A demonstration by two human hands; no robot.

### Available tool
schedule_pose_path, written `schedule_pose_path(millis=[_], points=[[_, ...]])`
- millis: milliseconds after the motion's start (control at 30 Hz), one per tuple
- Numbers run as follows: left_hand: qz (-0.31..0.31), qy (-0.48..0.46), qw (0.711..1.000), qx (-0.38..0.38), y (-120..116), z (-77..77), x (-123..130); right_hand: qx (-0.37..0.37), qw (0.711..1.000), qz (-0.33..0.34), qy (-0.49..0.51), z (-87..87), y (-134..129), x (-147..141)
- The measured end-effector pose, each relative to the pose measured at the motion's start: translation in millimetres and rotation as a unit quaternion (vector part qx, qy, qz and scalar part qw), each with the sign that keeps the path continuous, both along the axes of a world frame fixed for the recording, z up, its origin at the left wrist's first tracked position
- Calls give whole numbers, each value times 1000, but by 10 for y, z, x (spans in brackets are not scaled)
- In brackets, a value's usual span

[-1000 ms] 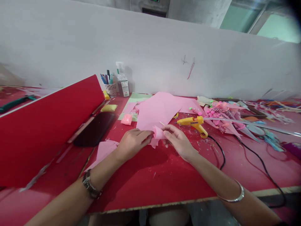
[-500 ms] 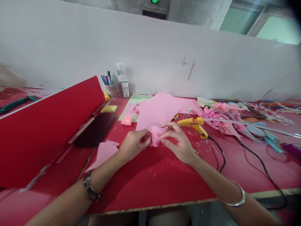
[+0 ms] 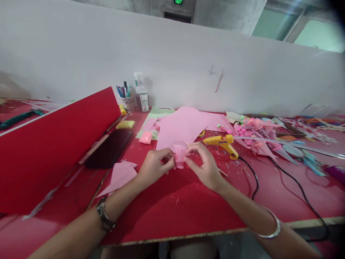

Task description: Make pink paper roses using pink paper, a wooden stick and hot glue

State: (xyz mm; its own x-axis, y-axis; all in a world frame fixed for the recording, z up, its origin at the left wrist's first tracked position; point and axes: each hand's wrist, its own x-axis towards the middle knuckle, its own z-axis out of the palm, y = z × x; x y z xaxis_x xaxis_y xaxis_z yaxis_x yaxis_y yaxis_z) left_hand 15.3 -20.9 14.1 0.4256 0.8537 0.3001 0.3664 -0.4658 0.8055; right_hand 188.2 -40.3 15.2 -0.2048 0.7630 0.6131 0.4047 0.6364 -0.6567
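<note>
Between my hands is a small, crumpled piece of thin pink paper [image 3: 179,157], held just above the red tabletop. My left hand [image 3: 157,164] pinches its left side between thumb and fingers. On the opposite side, my right hand [image 3: 202,163] grips the paper's right edge with thumb and forefinger. A thin pale stick [image 3: 222,173] lies partly behind my right hand. Beyond the hands spreads a large pink sheet [image 3: 180,124]. A cut pink paper piece [image 3: 122,175] rests beside my left forearm.
Right of my hands lies a yellow glue gun [image 3: 221,142] with a black cord. Farther right is a pile of pink decorations [image 3: 256,133]. A black phone [image 3: 109,149] and a red board [image 3: 61,144] are at left. A pen cup [image 3: 127,103] and bottle [image 3: 142,97] stand by the wall.
My right hand's fingers have closed from a spread pose onto the right edge of the pink paper. The paper looks more gathered; my left hand keeps its pinch.
</note>
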Motion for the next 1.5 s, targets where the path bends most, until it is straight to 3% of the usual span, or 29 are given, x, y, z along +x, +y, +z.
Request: schedule_pose_path(millis=[333, 600, 767, 1233, 1500], points=[[4, -40, 999, -34, -3, -8, 23, 12, 997, 35, -65, 18, -1, 32], [-32, -128, 980, -148, -9, -5, 79, 6, 995, 43, -86, 18, -26, 3], [-26, -148, 974, -169, 0, -4, 76, 12, 993, 59, -104, 16, -33, -2], [-90, -203, 951, -216, -22, -8, 126, -18, 1000, 16, 9, -5, -7, -23], [-130, -246, 946, -167, -44, -29, 114, -42, 995, 27, 90, -15, 24, -14]])
